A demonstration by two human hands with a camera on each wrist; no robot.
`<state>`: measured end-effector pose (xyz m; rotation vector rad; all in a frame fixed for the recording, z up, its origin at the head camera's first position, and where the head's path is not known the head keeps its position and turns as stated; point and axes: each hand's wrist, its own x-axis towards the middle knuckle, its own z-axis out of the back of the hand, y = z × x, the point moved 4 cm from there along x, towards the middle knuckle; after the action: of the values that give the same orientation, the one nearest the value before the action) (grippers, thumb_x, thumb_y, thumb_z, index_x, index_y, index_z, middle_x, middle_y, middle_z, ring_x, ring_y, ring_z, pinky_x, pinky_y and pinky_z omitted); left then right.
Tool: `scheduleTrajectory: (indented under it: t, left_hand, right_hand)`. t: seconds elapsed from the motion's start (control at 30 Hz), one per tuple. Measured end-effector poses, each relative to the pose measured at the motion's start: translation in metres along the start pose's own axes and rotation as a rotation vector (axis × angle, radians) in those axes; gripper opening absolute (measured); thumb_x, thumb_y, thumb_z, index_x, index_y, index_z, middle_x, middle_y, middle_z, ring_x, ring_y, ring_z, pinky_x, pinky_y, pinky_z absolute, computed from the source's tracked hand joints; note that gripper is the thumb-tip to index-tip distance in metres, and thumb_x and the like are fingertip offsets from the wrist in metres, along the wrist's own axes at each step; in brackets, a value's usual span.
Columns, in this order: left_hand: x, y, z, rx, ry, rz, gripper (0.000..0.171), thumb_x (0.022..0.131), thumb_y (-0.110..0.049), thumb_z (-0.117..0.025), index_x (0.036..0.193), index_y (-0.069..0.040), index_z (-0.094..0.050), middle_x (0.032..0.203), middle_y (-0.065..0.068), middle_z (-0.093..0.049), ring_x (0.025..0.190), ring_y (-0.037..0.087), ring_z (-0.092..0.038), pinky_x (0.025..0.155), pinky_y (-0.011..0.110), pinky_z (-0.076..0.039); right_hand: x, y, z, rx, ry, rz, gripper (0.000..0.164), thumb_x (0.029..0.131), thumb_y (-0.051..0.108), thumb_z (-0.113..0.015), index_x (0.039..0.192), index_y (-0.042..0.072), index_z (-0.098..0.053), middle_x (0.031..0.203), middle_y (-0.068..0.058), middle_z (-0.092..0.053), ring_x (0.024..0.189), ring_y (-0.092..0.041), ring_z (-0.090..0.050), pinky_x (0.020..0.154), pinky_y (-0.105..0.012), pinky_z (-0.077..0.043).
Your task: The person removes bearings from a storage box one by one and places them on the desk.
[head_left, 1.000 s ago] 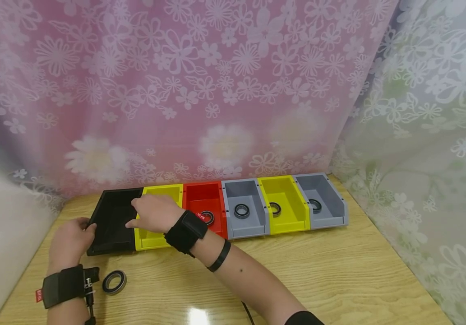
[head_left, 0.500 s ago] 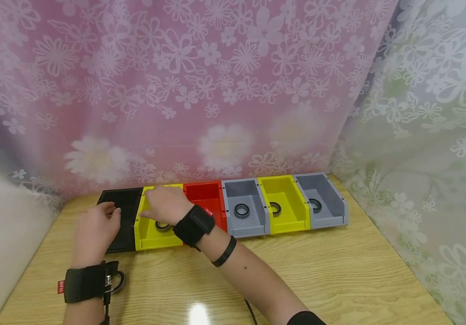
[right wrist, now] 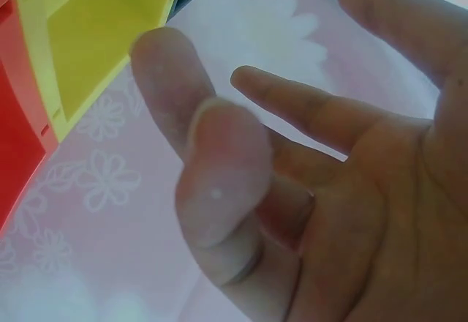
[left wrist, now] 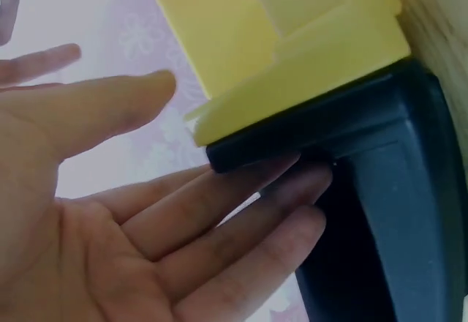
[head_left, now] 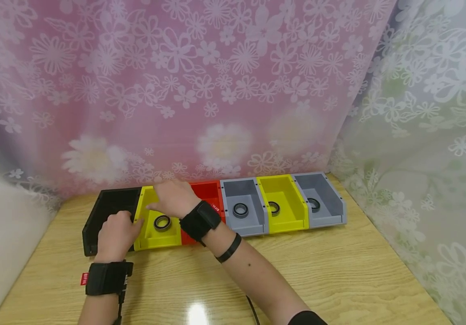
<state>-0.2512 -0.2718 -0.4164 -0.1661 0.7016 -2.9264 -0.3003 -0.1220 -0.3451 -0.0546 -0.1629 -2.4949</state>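
My left hand (head_left: 116, 234) reaches over the black bin (head_left: 93, 223) at the left end of the row. Its fingers extend along that bin's side wall, and its thumb stands apart on the yellow bin's side. The left wrist view shows the fingertips (left wrist: 311, 223) at the black wall, with no object gripped. In the yellow bin (head_left: 145, 239) lies a bearing (head_left: 162, 229). My right hand (head_left: 175, 198) hovers over the yellow and red bins, its fingers loosely bent and holding nothing, as the right wrist view shows.
The red bin (head_left: 212, 188) is partly covered by the right hand and wrist. Farther right stand a grey bin (head_left: 242, 228), a second yellow bin (head_left: 291, 221) and another grey bin (head_left: 330, 216), each with a bearing. A floral curtain (head_left: 224, 113) hangs behind the wooden table (head_left: 318, 271).
My left hand has moved right, from the black bin's outer side to its side by the yellow bin. My right hand has shifted right, uncovering the bearing there. The loose table bearing is now hidden.
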Motion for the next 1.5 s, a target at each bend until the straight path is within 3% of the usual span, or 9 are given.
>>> scheduleTrajectory:
  t: [0.13, 0.23, 0.3, 0.37, 0.57, 0.77, 1.07, 1.3, 1.5]
  left_hand:
    - [0.000, 0.005, -0.002, 0.005, 0.032, 0.011, 0.033, 0.095, -0.019, -0.072, 0.085, 0.011, -0.064, 0.060, 0.007, -0.044, 0.051, 0.022, -0.049, 0.048, 0.033, -0.039]
    - [-0.001, 0.006, -0.003, -0.006, 0.048, 0.018, 0.032, 0.095, -0.018, -0.072, 0.081, 0.009, -0.063, 0.060, 0.007, -0.044, 0.051, 0.022, -0.049, 0.048, 0.032, -0.038]
    - [-0.001, 0.006, -0.004, -0.013, 0.052, 0.023, 0.031, 0.095, -0.018, -0.072, 0.079, 0.008, -0.063, 0.059, 0.007, -0.043, 0.050, 0.022, -0.049, 0.048, 0.032, -0.038]
    - [-0.001, 0.006, -0.004, -0.017, 0.058, 0.029, 0.031, 0.095, -0.017, -0.072, 0.077, 0.007, -0.062, 0.059, 0.006, -0.042, 0.050, 0.022, -0.049, 0.048, 0.032, -0.038]
    - [0.001, 0.006, -0.004, -0.024, 0.054, 0.048, 0.030, 0.095, -0.016, -0.072, 0.079, 0.008, -0.062, 0.060, 0.007, -0.044, 0.051, 0.022, -0.050, 0.048, 0.032, -0.039]
    - [0.003, 0.008, -0.004, -0.031, 0.058, 0.054, 0.031, 0.095, -0.016, -0.072, 0.076, 0.005, -0.060, 0.059, 0.007, -0.041, 0.051, 0.022, -0.050, 0.049, 0.032, -0.039]
    - [0.002, 0.009, -0.005, -0.028, 0.069, 0.054, 0.030, 0.095, -0.017, -0.072, 0.079, 0.006, -0.062, 0.059, 0.006, -0.042, 0.052, 0.022, -0.051, 0.049, 0.032, -0.039]
    - [0.002, 0.008, -0.005, -0.022, 0.074, 0.056, 0.031, 0.096, -0.018, -0.072, 0.080, 0.006, -0.062, 0.060, 0.006, -0.041, 0.052, 0.022, -0.051, 0.049, 0.032, -0.039]
    - [0.002, 0.007, -0.005, -0.019, 0.067, 0.049, 0.032, 0.096, -0.018, -0.072, 0.077, 0.005, -0.061, 0.059, 0.006, -0.041, 0.051, 0.022, -0.050, 0.048, 0.032, -0.038]
  right_hand:
    - [0.001, -0.003, -0.002, 0.004, 0.006, -0.009, 0.068, 0.095, 0.056, -0.068, 0.147, 0.014, -0.055, 0.100, 0.003, -0.072, 0.059, -0.010, -0.055, 0.049, -0.019, -0.043]
    - [0.002, -0.003, -0.004, 0.017, 0.008, -0.006, 0.047, 0.095, 0.054, -0.068, 0.121, 0.015, -0.071, 0.082, 0.004, -0.065, 0.058, -0.010, -0.052, 0.049, -0.019, -0.042]
    - [0.002, -0.003, -0.006, 0.040, 0.016, -0.010, 0.037, 0.095, 0.052, -0.070, 0.099, 0.016, -0.073, 0.070, 0.003, -0.053, 0.057, -0.011, -0.049, 0.049, -0.020, -0.041]
    - [0.002, -0.002, -0.009, 0.062, 0.027, -0.017, 0.035, 0.095, 0.051, -0.071, 0.089, 0.016, -0.071, 0.065, 0.003, -0.047, 0.056, -0.012, -0.048, 0.049, -0.020, -0.040]
    - [0.005, -0.002, -0.020, 0.101, 0.066, -0.033, 0.035, 0.094, 0.045, -0.074, 0.106, 0.012, -0.072, 0.074, 0.002, -0.053, 0.061, -0.012, -0.053, 0.054, -0.020, -0.044]
    - [0.010, -0.003, -0.036, 0.183, 0.144, -0.029, 0.032, 0.094, 0.042, -0.075, 0.090, 0.012, -0.068, 0.065, 0.002, -0.045, 0.055, -0.011, -0.048, 0.051, -0.020, -0.042]
    - [0.014, 0.006, -0.057, 0.210, 0.202, -0.028, 0.029, 0.092, 0.037, -0.079, 0.084, 0.012, -0.066, 0.062, 0.002, -0.040, 0.051, -0.010, -0.043, 0.049, -0.021, -0.038]
    - [0.013, 0.013, -0.070, 0.100, 0.201, 0.005, 0.028, 0.091, 0.038, -0.079, 0.097, 0.011, -0.073, 0.070, 0.003, -0.050, 0.060, -0.009, -0.051, 0.056, -0.020, -0.042]
    - [0.014, 0.015, -0.079, 0.034, 0.198, 0.000, 0.024, 0.093, 0.038, -0.078, 0.096, 0.015, -0.077, 0.070, 0.006, -0.057, 0.063, -0.008, -0.055, 0.058, -0.021, -0.043]
